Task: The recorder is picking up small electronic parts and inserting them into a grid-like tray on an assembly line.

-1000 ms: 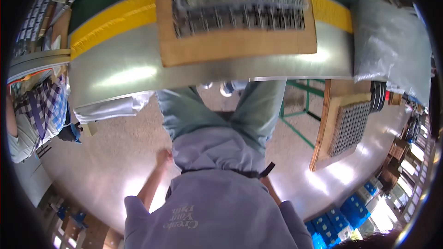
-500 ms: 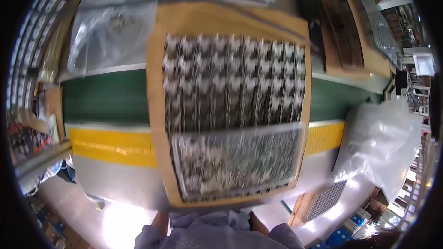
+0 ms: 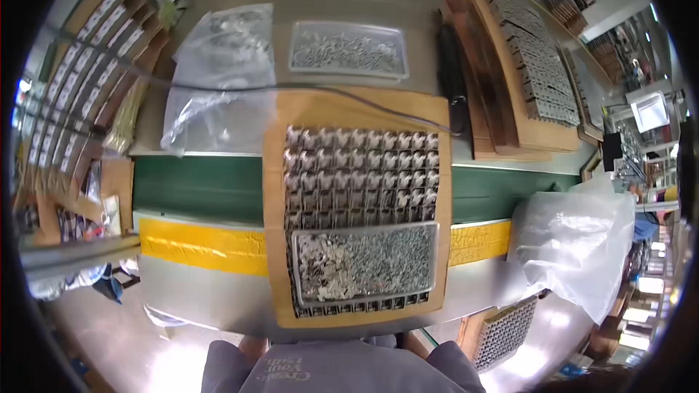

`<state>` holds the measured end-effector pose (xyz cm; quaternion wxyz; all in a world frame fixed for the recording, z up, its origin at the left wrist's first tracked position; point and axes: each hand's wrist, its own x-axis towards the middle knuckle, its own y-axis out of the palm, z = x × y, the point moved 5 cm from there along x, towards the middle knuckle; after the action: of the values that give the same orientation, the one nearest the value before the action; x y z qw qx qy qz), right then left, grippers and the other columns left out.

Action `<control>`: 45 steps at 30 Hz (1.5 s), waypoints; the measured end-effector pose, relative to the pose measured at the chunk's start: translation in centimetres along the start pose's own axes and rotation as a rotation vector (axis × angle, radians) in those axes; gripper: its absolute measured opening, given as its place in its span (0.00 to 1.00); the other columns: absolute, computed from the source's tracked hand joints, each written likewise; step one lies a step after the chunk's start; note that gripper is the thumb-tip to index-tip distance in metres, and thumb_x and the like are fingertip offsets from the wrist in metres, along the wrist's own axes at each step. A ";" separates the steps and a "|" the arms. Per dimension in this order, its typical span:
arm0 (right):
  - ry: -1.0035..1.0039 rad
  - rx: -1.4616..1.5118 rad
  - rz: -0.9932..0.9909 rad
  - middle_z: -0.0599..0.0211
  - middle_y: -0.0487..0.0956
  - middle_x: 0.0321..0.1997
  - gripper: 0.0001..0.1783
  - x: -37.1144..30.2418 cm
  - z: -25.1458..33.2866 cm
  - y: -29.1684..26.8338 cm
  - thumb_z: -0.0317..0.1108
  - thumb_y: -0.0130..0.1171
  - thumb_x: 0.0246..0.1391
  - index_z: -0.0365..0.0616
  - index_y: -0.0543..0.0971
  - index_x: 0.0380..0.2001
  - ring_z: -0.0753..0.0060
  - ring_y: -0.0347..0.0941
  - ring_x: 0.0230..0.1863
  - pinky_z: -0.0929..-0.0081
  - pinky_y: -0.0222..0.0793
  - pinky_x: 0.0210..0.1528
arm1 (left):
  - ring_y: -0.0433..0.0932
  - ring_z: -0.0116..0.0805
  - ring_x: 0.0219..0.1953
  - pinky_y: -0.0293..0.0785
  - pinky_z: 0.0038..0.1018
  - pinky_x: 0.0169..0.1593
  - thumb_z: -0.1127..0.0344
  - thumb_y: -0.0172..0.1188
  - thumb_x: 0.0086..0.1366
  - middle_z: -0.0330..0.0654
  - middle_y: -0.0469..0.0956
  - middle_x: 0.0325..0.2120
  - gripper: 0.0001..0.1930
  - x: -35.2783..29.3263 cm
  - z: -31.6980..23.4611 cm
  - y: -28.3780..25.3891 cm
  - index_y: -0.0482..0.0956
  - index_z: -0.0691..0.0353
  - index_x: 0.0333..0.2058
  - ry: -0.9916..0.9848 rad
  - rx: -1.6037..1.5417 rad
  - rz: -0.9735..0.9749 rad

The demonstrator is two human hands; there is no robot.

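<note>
Both my hands are out of sight; just my forearms (image 3: pixel 253 348) show at the lower edge, behind the worktop's front edge. In front of me lies a brown cardboard sheet (image 3: pixel 309 108) carrying rows of small dark metal parts with bright tops (image 3: pixel 360 176). On the sheet's near end rests a clear plastic tray (image 3: pixel 438 258), covering some of the rows. It holds pale silvery pieces at its left side and small screw-like metal pieces at its right.
A green strip (image 3: pixel 196 189) and yellow tape (image 3: pixel 204 247) run across the bench. Beyond are a plastic bag (image 3: pixel 226 65), another tray of small metal pieces (image 3: pixel 293 58) and a black cable (image 3: pixel 349 96). Loaded boards (image 3: pixel 535 65) are stacked at right, behind a bulky clear bag (image 3: pixel 571 240).
My view has shifted and steadied: the sheet and tray look smaller, and more of the far bench shows. Nothing on the bench has visibly been moved.
</note>
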<state>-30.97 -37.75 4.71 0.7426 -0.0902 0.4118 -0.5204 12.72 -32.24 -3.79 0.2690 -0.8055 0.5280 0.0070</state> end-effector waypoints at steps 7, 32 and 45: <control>-0.014 -0.138 0.021 0.57 0.86 0.45 0.21 -0.3 3.9 -0.6 0.46 0.50 0.63 0.42 0.84 0.44 0.53 0.81 0.50 0.60 0.74 0.55 | 0.81 0.41 0.42 0.77 0.39 0.47 0.60 0.60 0.68 0.46 0.83 0.39 0.12 -6.4 1.7 -0.1 0.81 0.60 0.44 0.030 0.060 0.042; -0.225 -0.623 0.044 0.59 0.87 0.42 0.21 -2.2 7.6 -9.3 0.49 0.51 0.63 0.47 0.86 0.39 0.49 0.82 0.48 0.56 0.76 0.51 | 0.80 0.41 0.49 0.76 0.39 0.55 0.66 0.68 0.63 0.50 0.82 0.46 0.18 -15.7 -0.8 -8.5 0.81 0.64 0.51 0.249 0.269 0.038; -0.684 0.088 0.739 0.60 0.86 0.36 0.10 -4.1 32.5 -17.4 0.32 0.65 0.61 0.39 0.85 0.43 0.70 0.82 0.31 0.71 0.75 0.32 | 0.82 0.30 0.30 0.79 0.28 0.34 0.64 0.73 0.59 0.41 0.82 0.28 0.12 -7.3 -42.2 -9.6 0.83 0.60 0.40 0.385 0.156 0.497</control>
<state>-20.73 -51.56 37.57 0.9727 -0.0722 0.1269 -0.1805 6.17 -41.75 38.51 0.2153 -0.6153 0.7487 -0.1205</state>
